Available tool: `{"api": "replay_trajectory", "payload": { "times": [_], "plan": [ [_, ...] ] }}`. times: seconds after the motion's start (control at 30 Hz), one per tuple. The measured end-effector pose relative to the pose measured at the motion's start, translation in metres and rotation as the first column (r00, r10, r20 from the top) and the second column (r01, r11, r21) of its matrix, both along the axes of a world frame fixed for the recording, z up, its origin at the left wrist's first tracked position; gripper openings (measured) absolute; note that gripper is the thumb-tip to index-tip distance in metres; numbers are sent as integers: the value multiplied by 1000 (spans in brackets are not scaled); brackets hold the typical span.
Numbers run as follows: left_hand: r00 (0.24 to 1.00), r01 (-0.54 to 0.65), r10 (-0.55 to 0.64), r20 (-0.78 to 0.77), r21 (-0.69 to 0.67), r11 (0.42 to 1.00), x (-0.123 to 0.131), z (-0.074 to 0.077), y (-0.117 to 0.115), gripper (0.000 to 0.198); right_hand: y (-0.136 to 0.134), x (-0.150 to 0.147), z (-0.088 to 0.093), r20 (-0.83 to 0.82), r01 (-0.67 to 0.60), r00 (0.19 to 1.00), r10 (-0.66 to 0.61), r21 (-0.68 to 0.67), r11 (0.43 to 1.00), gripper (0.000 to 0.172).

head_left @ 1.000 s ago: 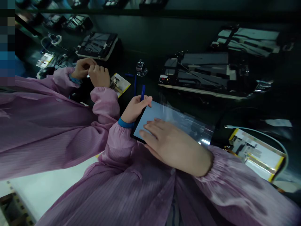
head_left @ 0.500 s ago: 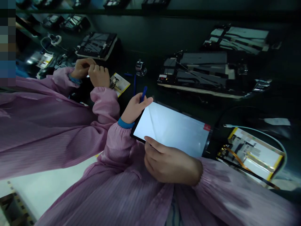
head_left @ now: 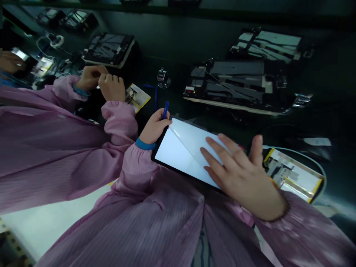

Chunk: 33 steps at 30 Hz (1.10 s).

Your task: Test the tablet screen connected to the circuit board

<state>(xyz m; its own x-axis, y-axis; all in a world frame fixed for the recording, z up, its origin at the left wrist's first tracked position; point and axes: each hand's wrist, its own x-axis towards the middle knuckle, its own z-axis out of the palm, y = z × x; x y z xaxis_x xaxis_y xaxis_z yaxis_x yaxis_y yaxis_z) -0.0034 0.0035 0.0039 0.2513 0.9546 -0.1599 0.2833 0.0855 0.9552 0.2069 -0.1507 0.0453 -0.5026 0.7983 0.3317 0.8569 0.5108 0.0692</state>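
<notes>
Head view: your right hand (head_left: 244, 178) lies spread flat on the tablet screen (head_left: 180, 148) in your lap; left hand (head_left: 154, 128) pinches its corner with a blue pen (head_left: 165, 109). Uneven pressure may crease the film

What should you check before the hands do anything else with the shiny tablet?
1. Left hand has a grip on the tablet corner: ok.
2. Blue pen tucked in that same hand: ok.
3. Right hand lying flat, fingers spread, on the screen: ok.
4. Clear film smooth on the glass: not ok, a crease shows.
5. Co-worker's hands apart from the tablet: ok.
6. Tablet's far edge resting on the bench: cannot tell.
</notes>
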Motion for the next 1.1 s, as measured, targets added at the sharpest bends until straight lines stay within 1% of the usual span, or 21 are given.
{"api": "replay_trajectory", "payload": {
  "times": [0.07,0.1,0.17,0.2,0.27,0.3,0.37,0.4,0.47,0.57,0.67,0.8,0.87,0.93,1.0,1.03,1.1],
  "plan": [
    [1000,-14,14,12,0,1000,0,-1,0,16,-1,5,2,-78,99,991,-107,-104,990,28],
    [1000,-20,20,16,-3,1000,1,-2,0,16,-1,7,1,-131,118,981,-144,-188,975,25],
    [1000,-20,20,22,-15,1000,1,-1,0,16,-2,9,1,-207,86,963,-175,-379,921,11],
    [1000,-18,19,23,-22,1000,1,-1,0,16,-3,9,1,-226,54,958,-174,-456,888,9],
    [1000,-18,19,24,-34,999,1,0,-1,16,-3,7,3,-248,12,952,-178,-551,834,13],
    [999,-20,21,24,-37,999,1,0,-1,16,-3,4,4,-260,5,947,-186,-570,821,14],
    [999,-24,25,26,-34,999,1,0,-1,16,-3,-7,5,-274,5,943,-190,-558,830,16],
    [999,-24,25,26,-30,999,1,0,-1,17,-4,-14,5,-263,13,948,-180,-535,845,20],
    [1000,-22,22,18,-23,1000,1,-1,0,16,-4,-29,1,-207,37,966,-152,-476,879,29],
    [1000,-24,24,-7,-12,1000,1,-2,0,15,-3,-43,-7,-144,43,983,-111,-408,912,32],
    [999,-41,41,11,-18,999,1,-1,-1,15,1,-40,-9,-147,17,986,-77,-375,927,29],
    [996,-50,56,68,-93,994,1,1,-3,32,6,-27,-5,-163,-19,986,-44,-363,931,18],
    [998,-26,31,60,-89,996,1,1,-3,32,6,-23,-1,-151,-17,988,-40,-358,934,17],
    [999,-3,5,38,-57,998,2,2,-2,27,5,-23,5,-70,66,993,-93,-318,946,19],
    [1000,4,-4,24,-35,999,2,3,-1,25,4,-27,13,24,204,979,-204,-218,954,20],
    [1000,7,-7,23,-34,999,2,3,-1,25,4,-31,17,36,265,964,-263,-161,951,22],
    [999,14,-13,30,-41,999,1,3,0,25,6,-41,22,-39,322,944,-326,-90,942,25]
  ]
}}
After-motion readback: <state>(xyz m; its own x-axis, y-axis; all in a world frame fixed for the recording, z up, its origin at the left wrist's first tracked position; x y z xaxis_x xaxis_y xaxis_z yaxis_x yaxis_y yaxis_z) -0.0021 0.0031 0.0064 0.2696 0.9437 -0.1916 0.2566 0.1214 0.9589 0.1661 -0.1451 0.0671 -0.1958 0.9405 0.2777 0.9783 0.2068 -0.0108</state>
